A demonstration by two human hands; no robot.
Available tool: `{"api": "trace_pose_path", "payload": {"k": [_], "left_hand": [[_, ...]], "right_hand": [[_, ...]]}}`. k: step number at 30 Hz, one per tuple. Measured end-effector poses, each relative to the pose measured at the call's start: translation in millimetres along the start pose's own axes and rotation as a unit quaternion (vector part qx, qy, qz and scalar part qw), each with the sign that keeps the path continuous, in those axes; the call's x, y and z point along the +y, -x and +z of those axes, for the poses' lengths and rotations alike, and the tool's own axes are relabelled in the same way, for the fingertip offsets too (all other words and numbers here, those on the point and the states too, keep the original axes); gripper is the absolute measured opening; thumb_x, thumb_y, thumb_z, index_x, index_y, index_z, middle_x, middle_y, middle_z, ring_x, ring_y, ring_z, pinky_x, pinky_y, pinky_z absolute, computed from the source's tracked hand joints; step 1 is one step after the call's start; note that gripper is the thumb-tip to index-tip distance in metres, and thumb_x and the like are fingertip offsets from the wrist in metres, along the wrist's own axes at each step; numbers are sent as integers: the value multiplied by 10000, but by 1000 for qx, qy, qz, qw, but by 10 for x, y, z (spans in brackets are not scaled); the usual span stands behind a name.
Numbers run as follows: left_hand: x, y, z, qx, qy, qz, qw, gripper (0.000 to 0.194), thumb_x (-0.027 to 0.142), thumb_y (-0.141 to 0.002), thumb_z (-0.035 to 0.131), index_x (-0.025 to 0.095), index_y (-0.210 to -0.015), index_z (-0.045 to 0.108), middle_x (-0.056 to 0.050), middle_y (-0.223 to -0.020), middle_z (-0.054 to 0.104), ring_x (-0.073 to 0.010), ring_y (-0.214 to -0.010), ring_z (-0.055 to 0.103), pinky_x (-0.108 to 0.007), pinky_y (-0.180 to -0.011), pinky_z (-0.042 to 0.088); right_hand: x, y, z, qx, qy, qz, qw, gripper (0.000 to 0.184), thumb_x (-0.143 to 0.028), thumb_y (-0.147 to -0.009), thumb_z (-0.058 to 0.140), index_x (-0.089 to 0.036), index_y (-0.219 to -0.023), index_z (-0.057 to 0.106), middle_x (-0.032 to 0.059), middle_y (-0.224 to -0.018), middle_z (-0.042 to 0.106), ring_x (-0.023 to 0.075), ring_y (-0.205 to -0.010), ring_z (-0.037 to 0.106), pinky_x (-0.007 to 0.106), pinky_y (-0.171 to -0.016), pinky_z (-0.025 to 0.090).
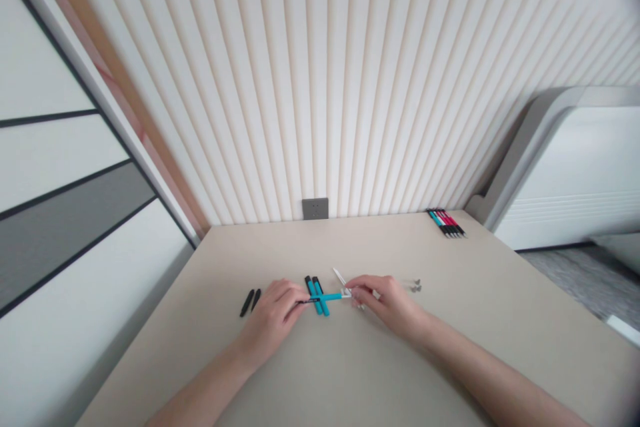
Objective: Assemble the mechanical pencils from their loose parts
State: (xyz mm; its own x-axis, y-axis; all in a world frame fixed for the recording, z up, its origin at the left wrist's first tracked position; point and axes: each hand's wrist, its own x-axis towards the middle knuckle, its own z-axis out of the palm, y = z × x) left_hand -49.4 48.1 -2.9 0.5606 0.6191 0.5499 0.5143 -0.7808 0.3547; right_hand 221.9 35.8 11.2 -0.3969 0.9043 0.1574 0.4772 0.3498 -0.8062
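Note:
Both my hands hold one teal pen body (327, 297) level above the beige table (350, 373). My left hand (274, 320) pinches its black end. My right hand (385, 300) grips its white tip end. Under the held pen lie two teal-and-black pen barrels (319, 295) side by side. A white refill (339, 275) lies just behind my right hand. Two black pen caps (251, 301) rest to the left of my left hand. Thin refills with metal tips (415, 285) lie to the right of my right hand.
A row of several assembled pens, teal, red and black (447, 222), lies at the table's far right corner. A grey wall socket (315, 208) sits in the ribbed wall. A white unit (575, 173) stands at the right, a cabinet (60, 213) at the left.

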Motion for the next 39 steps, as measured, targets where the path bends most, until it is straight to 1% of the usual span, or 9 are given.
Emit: {"api": "trace_pose_path", "payload": {"k": [2,6,10,13,18,27,30,33,39], "left_hand": [[-13,8,12,1,3,-5,1000,48,165,-943,555,200,-942,588,-25,-886,644,-180,-842,603,-320,-784,472],[-38,24,29,5,2,-5,1000,58,194,-953,540,209,-947,597,-28,-891,651,-183,-858,611,-328,-804,479],[-58,19,35,1,-9,6,1000,56,230,-958,543,210,-945,594,-26,-884,655,-190,-856,609,-332,-797,471],[-83,2,45,-1,-12,14,1000,63,242,-953,552,205,-925,594,-23,-872,656,-193,-848,607,-335,-792,466],[-170,1,48,-5,-12,15,1000,36,233,-938,572,214,-925,600,-19,-897,665,-191,-864,612,-333,-804,469],[-406,85,-51,46,-52,-34,997,88,257,-942,532,201,-906,590,-38,-870,648,-210,-835,614,-357,-780,494],[-428,107,-40,45,-59,-42,996,80,262,-932,544,205,-902,591,-31,-862,646,-208,-833,614,-355,-785,494],[-433,126,-27,37,-64,-43,996,68,259,-925,555,209,-916,600,-29,-882,651,-207,-851,611,-355,-801,490],[-439,140,-35,27,-63,-49,996,74,250,-925,550,209,-943,609,-33,-921,653,-206,-886,603,-362,-831,483]], "right_hand": [[3,-23,-26,12,25,-11,1000,327,-355,-1002,402,-208,-1122,669,42,-934,740,169,-838,678,267,-759,499],[123,-36,-246,118,172,-22,978,316,-335,-1000,399,-208,-1126,659,74,-1084,709,210,-1008,637,341,-913,455],[410,144,-540,177,300,17,937,266,-336,-963,462,-213,-1016,691,85,-1012,710,241,-987,619,381,-892,449],[620,340,-630,186,336,36,923,250,-373,-937,505,-229,-965,707,84,-1030,699,249,-1001,608,401,-894,437],[676,451,-481,185,343,28,921,249,-353,-947,496,-230,-948,713,81,-1048,686,242,-1014,594,397,-875,428],[116,230,192,120,351,-86,925,190,-267,-962,504,-251,-1002,689,40,-1032,684,183,-991,572,321,-890,385],[18,154,326,120,356,-93,922,191,-241,-962,498,-240,-976,688,48,-1007,685,186,-973,568,319,-884,372],[51,135,284,148,362,-67,918,217,-223,-967,477,-216,-944,692,67,-992,682,207,-968,563,337,-870,362],[283,319,7,189,370,-8,909,243,-220,-971,455,-201,-932,694,91,-992,673,229,-983,564,354,-859,374]]}}
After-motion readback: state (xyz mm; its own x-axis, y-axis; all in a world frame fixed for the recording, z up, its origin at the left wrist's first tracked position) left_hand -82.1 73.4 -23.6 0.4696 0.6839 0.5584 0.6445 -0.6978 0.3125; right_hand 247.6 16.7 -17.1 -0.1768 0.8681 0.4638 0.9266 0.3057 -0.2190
